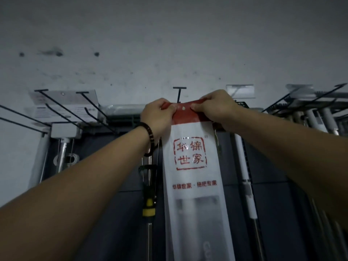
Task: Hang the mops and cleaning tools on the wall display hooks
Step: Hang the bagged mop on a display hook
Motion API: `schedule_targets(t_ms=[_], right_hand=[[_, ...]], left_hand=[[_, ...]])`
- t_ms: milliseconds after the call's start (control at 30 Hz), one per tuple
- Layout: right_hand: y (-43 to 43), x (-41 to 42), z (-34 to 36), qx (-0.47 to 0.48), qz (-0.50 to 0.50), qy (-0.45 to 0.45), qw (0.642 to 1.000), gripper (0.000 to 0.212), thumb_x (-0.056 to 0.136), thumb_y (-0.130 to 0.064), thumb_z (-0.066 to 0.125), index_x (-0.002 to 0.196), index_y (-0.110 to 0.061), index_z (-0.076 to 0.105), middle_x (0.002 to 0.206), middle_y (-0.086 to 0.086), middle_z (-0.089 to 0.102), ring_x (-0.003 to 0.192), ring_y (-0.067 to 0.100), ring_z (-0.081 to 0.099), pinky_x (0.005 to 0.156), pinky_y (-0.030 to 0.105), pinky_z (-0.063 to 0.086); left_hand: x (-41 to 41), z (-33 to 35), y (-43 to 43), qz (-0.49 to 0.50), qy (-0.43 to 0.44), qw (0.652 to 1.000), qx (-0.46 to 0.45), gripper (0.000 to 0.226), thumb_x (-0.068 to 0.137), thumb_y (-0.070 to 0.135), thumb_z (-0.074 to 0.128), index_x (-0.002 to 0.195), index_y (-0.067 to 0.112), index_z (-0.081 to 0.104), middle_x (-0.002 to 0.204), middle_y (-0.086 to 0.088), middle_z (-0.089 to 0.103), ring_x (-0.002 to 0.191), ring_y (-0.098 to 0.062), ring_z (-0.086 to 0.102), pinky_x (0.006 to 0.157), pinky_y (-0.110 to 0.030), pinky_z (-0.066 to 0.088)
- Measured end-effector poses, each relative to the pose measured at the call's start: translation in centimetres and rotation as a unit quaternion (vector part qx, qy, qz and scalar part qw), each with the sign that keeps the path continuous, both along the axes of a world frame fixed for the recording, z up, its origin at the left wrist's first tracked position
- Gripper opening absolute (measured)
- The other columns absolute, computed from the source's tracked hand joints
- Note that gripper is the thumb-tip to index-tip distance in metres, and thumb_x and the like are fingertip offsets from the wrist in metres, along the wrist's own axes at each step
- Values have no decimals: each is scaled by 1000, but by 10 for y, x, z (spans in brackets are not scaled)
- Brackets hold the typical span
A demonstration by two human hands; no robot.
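Both hands hold the packaged mop (pixel 190 166) up against the dark display panel (pixel 273 166), at the level of the hook row. The left hand (pixel 158 112) pinches the left end of the pack's red header (pixel 185 117); the right hand (pixel 214 108) pinches the right end. The fingers of both hands are curled onto the header. The hang hole (pixel 183 108) lies between the two thumbs.

A black T-ended hook (pixel 179 94) projects just above the hole; its stem runs down behind the header edge. Whether the hole is on the hook cannot be told.

Adjacent items:
- Left of the pack: a mop handle with a yellow collar (pixel 148 208) hangs close beside it.
- Right of the pack: a white pole (pixel 246 181) hangs near.
- Far left: long black wire hooks (pixel 62 108) above a white boxed item (pixel 65 130).
- Far right: hooks carrying white handles (pixel 327 117).
- A beaded bracelet (pixel 149 138) sits on the left wrist.
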State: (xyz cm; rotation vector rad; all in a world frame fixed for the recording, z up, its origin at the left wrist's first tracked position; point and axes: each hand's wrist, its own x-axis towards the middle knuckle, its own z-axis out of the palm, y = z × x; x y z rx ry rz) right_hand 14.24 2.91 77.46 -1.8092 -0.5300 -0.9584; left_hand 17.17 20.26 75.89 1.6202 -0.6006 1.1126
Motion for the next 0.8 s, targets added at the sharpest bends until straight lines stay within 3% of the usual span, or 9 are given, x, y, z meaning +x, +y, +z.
schedule_targets(t_ms=[200,333,533,633,800], right_hand=[[10,27,30,16,-33,-31,999,20,92,-28,78,100,-11,75,99,8,76,89,25,74,84,40,63],[16,44,33,22,-44,-23,999,22,91,-27,79,102,-9,74,99,9,74,89,25,71,71,34,59],[22,75,29,22,-65,6,998,19,90,-26,79,97,-9,74,98,11,74,87,26,71,76,39,62],[26,89,19,34,-53,25,998,15,92,-26,78,91,-14,70,96,11,73,86,26,70,64,35,60],[30,92,12,43,-26,29,998,16,95,-28,76,96,-15,66,90,3,67,79,17,63,64,29,53]], left_hand=[[21,30,3,51,-39,998,0,19,96,35,64,87,19,70,89,1,74,90,-21,72,81,-35,61],[40,34,8,57,-32,998,11,19,96,37,64,88,21,70,90,1,73,89,-21,71,82,-36,62],[65,33,10,81,5,996,36,18,94,37,65,83,23,69,88,1,73,89,-22,71,86,-41,62],[77,24,13,84,14,995,47,19,95,37,65,88,21,72,90,1,73,92,-22,71,86,-38,61],[81,16,16,40,44,998,37,26,93,47,67,98,22,74,96,0,75,92,-21,72,89,-45,61]])
